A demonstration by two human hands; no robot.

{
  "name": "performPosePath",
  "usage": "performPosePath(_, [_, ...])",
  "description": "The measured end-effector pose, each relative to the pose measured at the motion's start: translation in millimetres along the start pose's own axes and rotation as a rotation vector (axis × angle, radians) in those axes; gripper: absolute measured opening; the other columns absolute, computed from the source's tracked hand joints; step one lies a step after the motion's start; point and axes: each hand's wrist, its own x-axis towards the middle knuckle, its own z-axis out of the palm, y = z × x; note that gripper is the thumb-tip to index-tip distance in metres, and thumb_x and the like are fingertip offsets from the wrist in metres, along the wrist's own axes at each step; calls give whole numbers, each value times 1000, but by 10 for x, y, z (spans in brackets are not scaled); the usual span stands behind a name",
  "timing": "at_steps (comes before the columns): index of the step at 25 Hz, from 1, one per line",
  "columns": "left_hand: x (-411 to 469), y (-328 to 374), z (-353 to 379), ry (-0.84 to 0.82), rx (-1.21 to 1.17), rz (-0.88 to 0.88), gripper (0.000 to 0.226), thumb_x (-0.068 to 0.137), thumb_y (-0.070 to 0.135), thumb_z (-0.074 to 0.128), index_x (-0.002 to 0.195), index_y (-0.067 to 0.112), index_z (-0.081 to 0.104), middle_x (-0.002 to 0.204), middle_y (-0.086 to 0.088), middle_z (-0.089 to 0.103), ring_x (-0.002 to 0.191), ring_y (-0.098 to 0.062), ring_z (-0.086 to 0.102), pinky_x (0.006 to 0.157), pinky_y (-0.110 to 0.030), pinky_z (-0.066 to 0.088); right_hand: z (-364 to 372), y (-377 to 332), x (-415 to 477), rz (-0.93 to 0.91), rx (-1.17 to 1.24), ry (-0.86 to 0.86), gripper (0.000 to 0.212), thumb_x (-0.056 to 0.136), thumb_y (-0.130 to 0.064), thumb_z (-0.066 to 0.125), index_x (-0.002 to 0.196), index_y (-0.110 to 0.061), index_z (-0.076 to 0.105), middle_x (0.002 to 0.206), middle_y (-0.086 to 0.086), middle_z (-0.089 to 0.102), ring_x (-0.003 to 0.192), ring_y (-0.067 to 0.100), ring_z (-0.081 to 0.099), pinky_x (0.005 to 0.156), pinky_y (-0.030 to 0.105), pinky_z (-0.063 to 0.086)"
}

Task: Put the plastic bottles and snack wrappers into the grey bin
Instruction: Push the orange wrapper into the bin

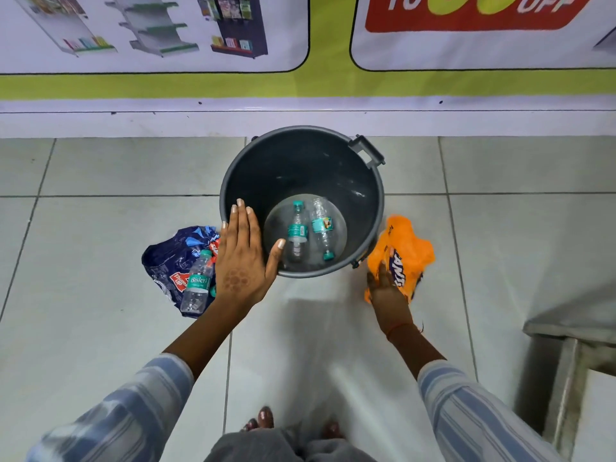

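The grey bin (363,181) stands on the tiled floor by the wall, with two clear plastic bottles (297,230) with teal caps lying on its bottom. My left hand (241,258) hovers flat and open over the bin's left rim, holding nothing. Below it, left of the bin, a dark blue snack wrapper (170,258) lies on the floor with a Bisleri bottle (197,285) on top of it. Right of the bin, my right hand (386,288) grips the lower edge of an orange snack wrapper (406,251).
A white ledge and a printed banner (300,85) run along the wall behind the bin. A metal table or stool leg (563,378) stands at the lower right. My feet (263,418) show at the bottom centre.
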Motion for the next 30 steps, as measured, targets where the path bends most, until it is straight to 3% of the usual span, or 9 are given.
performPosePath(4, [-11,12,-114,-86,32,12,96,81,67,-19,150,4,7,161,-16,5,149,-30,5,121,-43,10,-915,88,-466,64,68,162,81,46,12,86,121,0,58,128,32,56,77,45,70,54,44,61])
performPosePath(7, [-14,29,-207,-130,45,17,99,80,63,-25,150,2,8,160,-17,5,149,-30,6,119,-39,3,-1670,25,-788,91,42,400,82,49,11,86,124,0,56,131,31,54,96,49,66,67,48,60])
performPosePath(12, [-30,7,-274,-149,44,11,78,93,54,2,150,1,6,160,-18,1,149,-29,4,121,-40,6,-2292,-529,-887,-141,-35,714,85,59,-1,84,134,-5,45,142,23,46,126,43,48,83,46,55])
performPosePath(18, [-95,-239,-301,-138,27,-33,73,94,49,2,150,3,0,161,-16,-2,149,-26,-2,123,-40,5,-1977,-980,-501,-259,-281,288,82,67,-21,81,138,-25,41,148,13,41,135,36,39,98,44,49])
performPosePath(21, [-130,-320,-282,-136,21,-18,80,87,53,-8,150,4,-2,161,-14,-4,149,-25,-4,123,-41,5,-1842,-978,-271,-417,-153,25,68,93,-21,53,148,-24,13,158,19,-2,145,41,-2,119,48,16])
performPosePath(23, [-149,-315,-288,-136,16,2,83,84,54,-11,150,5,-2,161,-14,-5,149,-24,-5,123,-41,6,-1871,-1020,-230,-442,-58,-86,63,99,-27,39,149,-19,1,158,17,-9,146,35,-10,120,42,0])
performPosePath(25, [-146,-290,-300,-134,3,12,84,83,55,-11,150,5,-3,161,-14,-5,149,-24,-5,123,-41,6,-1868,-1068,-214,-421,69,-168,59,101,-29,32,149,-17,0,160,14,-1,148,29,-3,120,38,1])
performPosePath(27, [-125,-269,-304,-132,-2,17,84,83,55,-11,150,5,-2,161,-14,-4,149,-25,-4,123,-41,6,-1857,-1088,-239,-383,192,-160,54,100,-30,32,149,-16,12,157,13,20,145,30,19,119,41,18])
performPosePath(30, [-97,-275,-313,-131,1,28,84,83,55,-10,150,6,-3,161,-14,-5,149,-25,-4,123,-39,5,-1905,-1083,-323,-341,322,143,41,99,-23,37,139,-11,38,138,15,52,126,31,49,105,40,41])
